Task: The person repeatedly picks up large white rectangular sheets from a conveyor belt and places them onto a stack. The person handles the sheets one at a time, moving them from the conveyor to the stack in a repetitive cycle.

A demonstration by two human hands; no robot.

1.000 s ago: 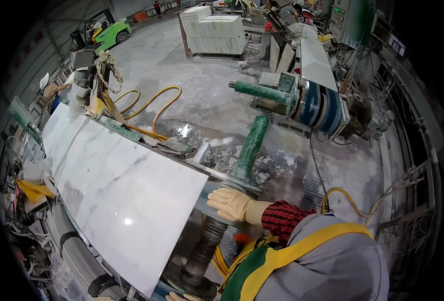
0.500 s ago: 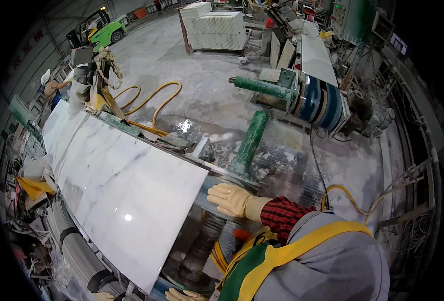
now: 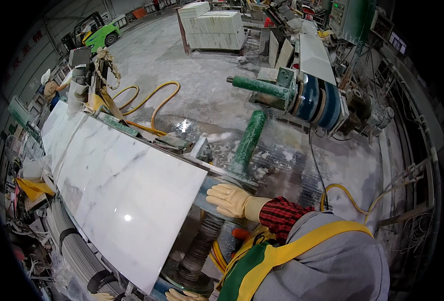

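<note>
My right hand [image 3: 228,199], in a cream work glove, lies flat on a blue conveyor belt [image 3: 208,189] beside the near end of a polished white marble slab [image 3: 126,195]. Its fingers are stretched out and hold nothing. Cut off by the lower edge, my left hand [image 3: 183,295] wears a similar glove and rests on the other blue belt [image 3: 160,287], fingers extended. The slab's near corners sit close to both hands. A dirty ribbed roller [image 3: 199,253] shows between the belts.
A green post [image 3: 248,143] stands beyond my right hand. Grey bundled rods [image 3: 76,246] run along the slab's left side. A yellow hose [image 3: 157,103] loops on the wet floor. A co-worker [image 3: 51,88] stands far left, near a green forklift [image 3: 101,32]; stacked slabs [image 3: 214,30] stand behind.
The forklift has shifted left in the background, and the co-worker's arm has moved slightly. My hands and the marble slab stay in place.
</note>
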